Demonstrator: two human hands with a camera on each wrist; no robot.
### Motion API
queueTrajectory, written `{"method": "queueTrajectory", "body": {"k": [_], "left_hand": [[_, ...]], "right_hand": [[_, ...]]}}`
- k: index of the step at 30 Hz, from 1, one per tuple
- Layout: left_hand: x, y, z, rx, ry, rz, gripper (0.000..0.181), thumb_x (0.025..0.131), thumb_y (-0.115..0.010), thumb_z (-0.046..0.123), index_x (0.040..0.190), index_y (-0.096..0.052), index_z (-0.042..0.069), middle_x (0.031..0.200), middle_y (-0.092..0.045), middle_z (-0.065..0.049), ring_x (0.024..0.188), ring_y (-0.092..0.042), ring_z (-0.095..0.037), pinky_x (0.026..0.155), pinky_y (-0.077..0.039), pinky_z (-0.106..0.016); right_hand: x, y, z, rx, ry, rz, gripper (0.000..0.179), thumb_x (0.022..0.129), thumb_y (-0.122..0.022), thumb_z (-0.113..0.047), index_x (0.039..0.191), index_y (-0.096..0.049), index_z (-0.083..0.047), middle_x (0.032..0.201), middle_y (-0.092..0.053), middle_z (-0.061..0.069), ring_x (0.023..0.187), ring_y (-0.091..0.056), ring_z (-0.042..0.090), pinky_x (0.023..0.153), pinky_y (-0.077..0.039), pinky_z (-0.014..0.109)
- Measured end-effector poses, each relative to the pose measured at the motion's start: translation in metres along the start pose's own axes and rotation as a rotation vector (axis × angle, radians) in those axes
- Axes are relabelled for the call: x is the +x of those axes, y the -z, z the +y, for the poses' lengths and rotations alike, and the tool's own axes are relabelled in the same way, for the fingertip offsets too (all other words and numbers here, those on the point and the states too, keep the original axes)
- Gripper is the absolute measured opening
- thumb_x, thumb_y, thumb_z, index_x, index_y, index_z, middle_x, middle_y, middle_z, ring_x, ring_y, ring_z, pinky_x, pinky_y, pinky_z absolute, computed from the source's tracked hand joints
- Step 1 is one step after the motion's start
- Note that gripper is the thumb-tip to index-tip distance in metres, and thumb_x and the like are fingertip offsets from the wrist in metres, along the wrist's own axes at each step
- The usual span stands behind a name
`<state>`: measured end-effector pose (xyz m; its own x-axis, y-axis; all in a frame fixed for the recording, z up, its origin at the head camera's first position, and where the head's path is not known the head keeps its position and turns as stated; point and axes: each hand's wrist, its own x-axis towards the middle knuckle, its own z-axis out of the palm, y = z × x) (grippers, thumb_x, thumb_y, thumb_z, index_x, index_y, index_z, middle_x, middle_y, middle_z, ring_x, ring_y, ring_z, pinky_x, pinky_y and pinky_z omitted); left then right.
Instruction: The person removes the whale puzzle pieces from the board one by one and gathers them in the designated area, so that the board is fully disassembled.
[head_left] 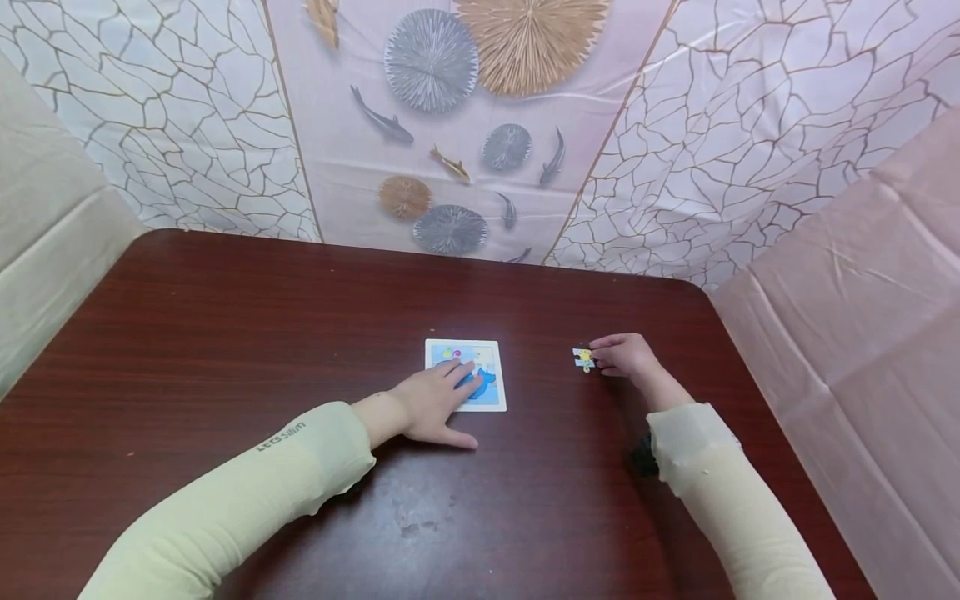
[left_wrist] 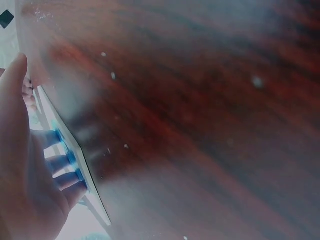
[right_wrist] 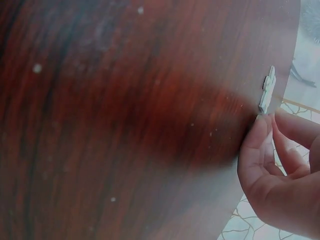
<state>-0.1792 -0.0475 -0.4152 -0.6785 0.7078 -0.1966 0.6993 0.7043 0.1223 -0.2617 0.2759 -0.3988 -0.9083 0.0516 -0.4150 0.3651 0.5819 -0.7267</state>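
A small white-framed puzzle board (head_left: 491, 400) with a blue picture lies flat on the dark wooden table. My left hand (head_left: 438, 404) rests across it with fingers spread, covering part of the picture. In the left wrist view, the fingers of my left hand (left_wrist: 30, 170) reach onto the board (left_wrist: 82, 155), which appears edge-on. To the right, my right hand (head_left: 630, 357) pinches the near edge of a puzzle piece (head_left: 583, 358) with a yellow shape on pale blue. In the right wrist view, thumb and fingertips meet at the end of the thin piece (right_wrist: 268, 92), beside the tabletop.
The dark wooden table (head_left: 247, 333) spreads around both hands. Patterned cloth (head_left: 450, 167) hangs behind its far edge, and plain pale cloth (head_left: 862, 292) stands along the right side. Something small and black (head_left: 643, 457) shows at the right sleeve's cuff.
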Motion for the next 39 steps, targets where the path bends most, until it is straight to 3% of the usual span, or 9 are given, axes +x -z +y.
{"method": "queueTrajectory", "body": {"k": [4, 10, 17, 22, 28, 39], "left_hand": [[0.0, 0.0, -0.001, -0.051, 0.003, 0.008, 0.087, 0.085, -0.045, 0.068, 0.149, -0.027, 0.012, 0.155, -0.021, -0.013, 0.143, -0.02, -0.032, 0.116, -0.022, -0.04], [-0.001, -0.006, -0.002, -0.114, -0.011, 0.046, 0.087, 0.085, -0.048, 0.065, 0.148, -0.026, 0.01, 0.156, -0.017, -0.015, 0.144, -0.016, -0.035, 0.116, -0.022, -0.044], [-0.004, -0.017, -0.005, -0.119, -0.019, 0.07, 0.09, 0.085, -0.045, 0.067, 0.15, -0.019, 0.01, 0.157, -0.012, -0.013, 0.146, -0.005, -0.034, 0.118, -0.016, -0.045], [-0.013, -0.018, -0.008, -0.129, -0.017, 0.072, 0.09, 0.086, -0.046, 0.066, 0.151, -0.017, 0.01, 0.157, -0.012, -0.013, 0.146, -0.005, -0.033, 0.118, -0.014, -0.046], [-0.024, -0.015, -0.01, -0.117, -0.03, 0.068, 0.089, 0.086, -0.047, 0.064, 0.15, -0.02, 0.007, 0.157, -0.011, -0.015, 0.146, -0.006, -0.033, 0.118, -0.013, -0.047], [-0.028, -0.016, -0.01, -0.077, -0.018, 0.031, 0.09, 0.086, -0.045, 0.065, 0.149, -0.02, 0.006, 0.157, -0.012, -0.015, 0.146, -0.009, -0.032, 0.118, -0.017, -0.042]], "right_hand": [[-0.002, -0.002, -0.006, 0.004, 0.012, 0.012, 0.035, 0.093, -0.055, -0.01, 0.121, -0.054, 0.011, 0.076, -0.063, -0.007, 0.066, -0.058, 0.004, 0.066, -0.054, 0.022], [-0.005, -0.014, -0.024, 0.062, 0.063, -0.041, 0.036, 0.094, -0.053, -0.01, 0.122, -0.052, 0.013, 0.075, -0.063, -0.004, 0.065, -0.057, 0.004, 0.068, -0.054, 0.023], [-0.007, -0.037, -0.047, 0.003, 0.108, -0.089, 0.035, 0.094, -0.054, -0.015, 0.121, -0.057, 0.008, 0.107, -0.064, 0.021, 0.073, -0.062, 0.01, 0.072, -0.056, 0.025], [-0.009, -0.052, -0.059, 0.01, 0.128, -0.123, 0.033, 0.094, -0.053, -0.015, 0.119, -0.058, 0.007, 0.117, -0.06, 0.026, 0.08, -0.063, 0.014, 0.077, -0.056, 0.029], [-0.01, -0.068, -0.068, 0.004, 0.121, -0.145, 0.032, 0.094, -0.055, -0.016, 0.118, -0.059, 0.005, 0.116, -0.061, 0.025, 0.088, -0.064, 0.023, 0.082, -0.056, 0.035], [-0.015, -0.096, -0.08, -0.011, 0.105, -0.174, 0.03, 0.091, -0.059, -0.018, 0.114, -0.063, 0.001, 0.105, -0.067, 0.019, 0.083, -0.065, 0.02, 0.079, -0.057, 0.033]]}}
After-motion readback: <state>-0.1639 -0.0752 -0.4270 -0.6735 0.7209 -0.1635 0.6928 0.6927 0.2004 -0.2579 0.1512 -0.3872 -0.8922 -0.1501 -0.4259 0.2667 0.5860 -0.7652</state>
